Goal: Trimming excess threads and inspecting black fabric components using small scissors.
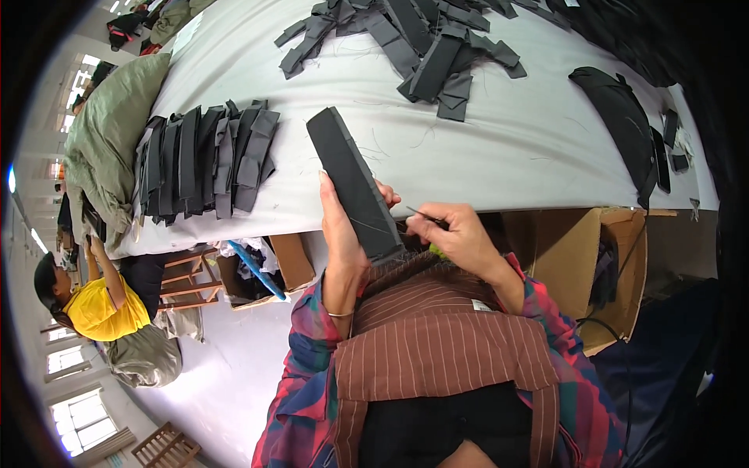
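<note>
My left hand (pixel 343 238) is closed around a long, folded dark grey fabric strip (pixel 349 175), held tilted above the table's near edge. The thumb lies along one side of the strip and fingertips show at the other. Loose threads cross its lower part. Close to the strip's lower end, my right hand (pixel 462 242) is closed on a small hand tool with a yellow-green part (pixel 438 252) and a thin dark tip. The fingers cover most of this tool, so its exact kind is unclear.
A white-covered table (pixel 312 144) carries a row of dark strips (pixel 207 160) at left and a loose heap (pixel 421 51) at the far side. A black fabric piece (pixel 616 117) lies right. Cardboard boxes (pixel 566 249) stand below. A person in yellow (pixel 109 304) works at left.
</note>
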Tool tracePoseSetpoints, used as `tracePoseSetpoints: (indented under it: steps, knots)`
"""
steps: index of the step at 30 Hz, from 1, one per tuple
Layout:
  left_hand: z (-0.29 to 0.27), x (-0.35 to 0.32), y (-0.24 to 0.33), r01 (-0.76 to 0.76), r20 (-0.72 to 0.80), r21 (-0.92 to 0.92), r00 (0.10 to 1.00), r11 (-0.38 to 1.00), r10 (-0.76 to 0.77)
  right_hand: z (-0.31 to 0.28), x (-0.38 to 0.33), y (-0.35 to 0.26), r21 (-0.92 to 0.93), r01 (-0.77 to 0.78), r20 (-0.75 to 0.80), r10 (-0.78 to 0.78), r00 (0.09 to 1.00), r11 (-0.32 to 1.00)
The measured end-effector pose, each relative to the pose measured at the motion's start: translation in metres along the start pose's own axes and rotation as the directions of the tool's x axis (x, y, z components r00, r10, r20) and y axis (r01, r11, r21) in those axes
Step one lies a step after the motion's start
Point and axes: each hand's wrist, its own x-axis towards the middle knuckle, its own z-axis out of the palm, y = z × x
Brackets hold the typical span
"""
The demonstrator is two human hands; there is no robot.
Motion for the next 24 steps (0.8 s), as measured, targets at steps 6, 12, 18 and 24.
tracePoseSetpoints:
  steps: [6, 12, 18, 24]
  knots:
    - [-0.008, 0.000, 0.000, 0.090, 0.059, -0.080, 0.995, 0.993, -0.085, -0.008, 0.001, -0.002, -0.240, 0.205, -0.300, -0.274, 0.914, 0.949]
    - [0.001, -0.008, -0.004, 0.170, 0.054, -0.010, 0.984, 0.985, -0.169, 0.000, 0.016, -0.023, -0.646, 0.288, -0.242, -0.547, 0.801, 0.707]
    - [0.005, -0.013, -0.006, 0.275, 0.172, -0.091, 0.951, 0.957, -0.257, -0.002, 0.036, -0.014, -0.779, 0.259, -0.288, -0.694, 0.660, 0.571]
    - [0.005, -0.012, -0.006, 0.325, 0.208, -0.133, 0.933, 0.936, -0.295, -0.003, 0.037, -0.013, -0.764, 0.249, -0.332, -0.694, 0.638, 0.595]
